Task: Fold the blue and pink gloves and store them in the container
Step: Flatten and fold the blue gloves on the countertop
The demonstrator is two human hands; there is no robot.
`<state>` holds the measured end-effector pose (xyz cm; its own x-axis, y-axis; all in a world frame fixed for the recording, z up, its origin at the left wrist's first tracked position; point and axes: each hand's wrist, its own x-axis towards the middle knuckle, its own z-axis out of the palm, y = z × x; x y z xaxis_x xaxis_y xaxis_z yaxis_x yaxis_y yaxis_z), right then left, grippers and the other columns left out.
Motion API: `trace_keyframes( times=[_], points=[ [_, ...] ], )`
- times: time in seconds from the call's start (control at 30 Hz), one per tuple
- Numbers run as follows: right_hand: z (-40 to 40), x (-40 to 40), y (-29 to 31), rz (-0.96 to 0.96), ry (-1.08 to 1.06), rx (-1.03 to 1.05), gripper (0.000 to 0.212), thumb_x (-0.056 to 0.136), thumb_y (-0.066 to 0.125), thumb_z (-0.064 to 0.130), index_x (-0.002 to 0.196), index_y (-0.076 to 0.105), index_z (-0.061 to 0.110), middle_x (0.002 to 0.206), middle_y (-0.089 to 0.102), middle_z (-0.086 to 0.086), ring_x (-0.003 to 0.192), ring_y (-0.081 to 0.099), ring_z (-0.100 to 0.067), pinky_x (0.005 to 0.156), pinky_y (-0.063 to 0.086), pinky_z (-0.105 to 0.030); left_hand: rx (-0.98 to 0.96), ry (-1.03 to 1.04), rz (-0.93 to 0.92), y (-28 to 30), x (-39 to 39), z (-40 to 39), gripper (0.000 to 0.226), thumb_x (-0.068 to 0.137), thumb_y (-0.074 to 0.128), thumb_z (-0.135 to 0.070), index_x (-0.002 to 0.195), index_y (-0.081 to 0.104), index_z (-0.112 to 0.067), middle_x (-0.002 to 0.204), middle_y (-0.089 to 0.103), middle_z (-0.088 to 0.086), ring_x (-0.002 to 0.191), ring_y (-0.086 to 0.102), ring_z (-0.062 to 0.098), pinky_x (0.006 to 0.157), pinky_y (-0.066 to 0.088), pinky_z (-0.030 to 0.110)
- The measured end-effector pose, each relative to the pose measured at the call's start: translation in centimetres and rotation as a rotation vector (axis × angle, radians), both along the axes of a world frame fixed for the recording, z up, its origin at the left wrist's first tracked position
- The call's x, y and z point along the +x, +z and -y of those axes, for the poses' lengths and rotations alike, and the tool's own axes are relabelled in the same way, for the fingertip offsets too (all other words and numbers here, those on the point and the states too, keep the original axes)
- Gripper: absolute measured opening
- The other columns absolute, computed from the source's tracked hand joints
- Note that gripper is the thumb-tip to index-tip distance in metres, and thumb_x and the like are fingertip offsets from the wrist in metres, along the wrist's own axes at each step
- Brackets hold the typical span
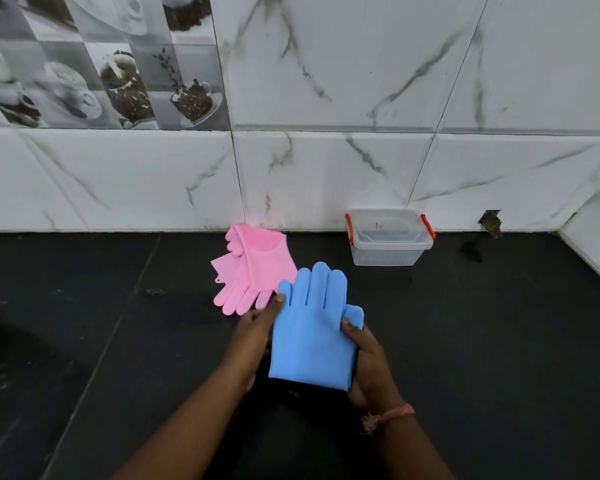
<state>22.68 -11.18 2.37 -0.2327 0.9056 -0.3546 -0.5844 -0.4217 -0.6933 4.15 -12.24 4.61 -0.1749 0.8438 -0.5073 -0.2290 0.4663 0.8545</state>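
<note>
Here, left hand (253, 336) and right hand (369, 362) gripping blue gloves (312, 330) edgewise.

Blue gloves (310, 327); pink gloves (253, 268); clear container (388, 251), red-orange clips; black counter (118, 341); wall (361, 81) seemingly white-marbled.

Matt rubbery blue gloves (310, 336); clear plastic container (388, 239); glossy marble-look wall tiles (343, 64).

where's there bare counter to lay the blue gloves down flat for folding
Bare dark counter lies right of the right hand, in front of the lidded container. Another open stretch spreads left of the left hand, below the pink gloves. It is crowded in the middle, where the blue gloves nearly meet the pink fingertips.
</note>
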Motion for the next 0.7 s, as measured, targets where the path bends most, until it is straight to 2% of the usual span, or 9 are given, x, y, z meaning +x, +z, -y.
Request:
trace_keyframes(
  times=[0.07, 0.13, 0.23, 0.33, 0.47, 0.57, 0.63, 0.7],
  points=[
    [0.1, 0.5, -0.4, -0.055, 0.054, -0.030, 0.037, 0.092, 0.063, 0.026, 0.128, 0.066, 0.018, 0.130, 0.065, -0.019, 0.119, 0.062, -0.042, 0.097, 0.051, -0.060, -0.185, -0.148, 0.236, 0.0, -1.3, -0.1, 0.075, 0.066, 0.076, -0.079, 0.115, 0.079, -0.023, 0.118, 0.078, 0.008, 0.111, 0.074, 0.029, 0.101, 0.055, 0.056],
    [0.1, 0.6, -0.4, -0.043, 0.092, -0.035, 0.038, 0.089, 0.064, 0.024, 0.127, 0.066, 0.016, 0.130, 0.064, -0.022, 0.121, 0.060, -0.046, 0.101, 0.046, -0.065, -0.180, -0.159, 0.337, -0.4, -2.0, -0.2, 0.077, 0.065, 0.082, -0.074, 0.118, 0.078, -0.018, 0.123, 0.076, 0.011, 0.116, 0.072, 0.031, 0.103, 0.053, 0.057],
    [0.1, 0.5, -0.3, 0.076, 0.132, 0.017, 0.034, 0.086, 0.069, 0.024, 0.120, 0.070, 0.017, 0.125, 0.068, -0.020, 0.117, 0.063, -0.044, 0.099, 0.047, -0.066, -0.104, -0.145, 0.322, -0.5, -2.2, -0.4, 0.067, 0.070, 0.090, -0.052, 0.124, 0.075, -0.015, 0.123, 0.076, 0.012, 0.115, 0.073, 0.030, 0.101, 0.057, 0.050],
    [0.1, 0.3, -0.3, 0.191, 0.150, 0.071, 0.037, 0.087, 0.072, 0.026, 0.124, 0.066, 0.017, 0.122, 0.071, -0.015, 0.111, 0.068, -0.037, 0.092, 0.055, -0.058, -0.072, -0.117, 0.311, -1.1, -1.8, -0.4, 0.058, 0.078, 0.088, -0.036, 0.127, 0.072, -0.008, 0.122, 0.075, 0.016, 0.113, 0.073, 0.035, 0.101, 0.056, 0.054],
    [0.3, 0.0, -0.5, 0.397, 0.076, 0.104, 0.043, 0.083, 0.075, 0.043, 0.117, 0.066, 0.018, 0.111, 0.075, -0.007, 0.100, 0.074, -0.026, 0.082, 0.061, -0.046, -0.073, -0.116, 0.299, -1.9, -1.3, 0.1, 0.054, 0.078, 0.088, -0.036, 0.124, 0.073, -0.011, 0.121, 0.076, 0.016, 0.111, 0.073, 0.036, 0.102, 0.054, 0.059],
    [0.0, 0.3, -1.1, 0.505, 0.013, 0.135, 0.038, 0.082, 0.073, 0.049, 0.115, 0.068, 0.031, 0.110, 0.075, 0.006, 0.096, 0.073, -0.015, 0.073, 0.062, -0.032, -0.097, -0.151, 0.223, -2.1, -1.1, 0.2, 0.056, 0.076, 0.088, -0.039, 0.123, 0.073, -0.012, 0.117, 0.078, 0.012, 0.108, 0.075, 0.032, 0.102, 0.055, 0.055],
    [0.1, 0.7, -1.7, 0.505, 0.039, 0.139, 0.030, 0.084, 0.071, 0.051, 0.110, 0.070, 0.036, 0.108, 0.075, 0.006, 0.097, 0.073, -0.017, 0.074, 0.062, -0.034, -0.114, -0.170, 0.223, -2.2, -1.1, 0.3, 0.055, 0.079, 0.086, -0.037, 0.125, 0.071, -0.012, 0.118, 0.077, 0.013, 0.110, 0.075, 0.032, 0.105, 0.053, 0.056],
    [0.1, 1.1, -2.3, 0.507, 0.069, 0.129, 0.028, 0.086, 0.071, 0.051, 0.103, 0.072, 0.028, 0.105, 0.075, -0.003, 0.096, 0.073, -0.026, 0.077, 0.063, -0.044, -0.115, -0.170, 0.284, -2.5, -1.2, 0.2, 0.053, 0.082, 0.084, -0.031, 0.129, 0.068, -0.011, 0.123, 0.075, 0.015, 0.115, 0.072, 0.034, 0.108, 0.051, 0.057]
  ],
)
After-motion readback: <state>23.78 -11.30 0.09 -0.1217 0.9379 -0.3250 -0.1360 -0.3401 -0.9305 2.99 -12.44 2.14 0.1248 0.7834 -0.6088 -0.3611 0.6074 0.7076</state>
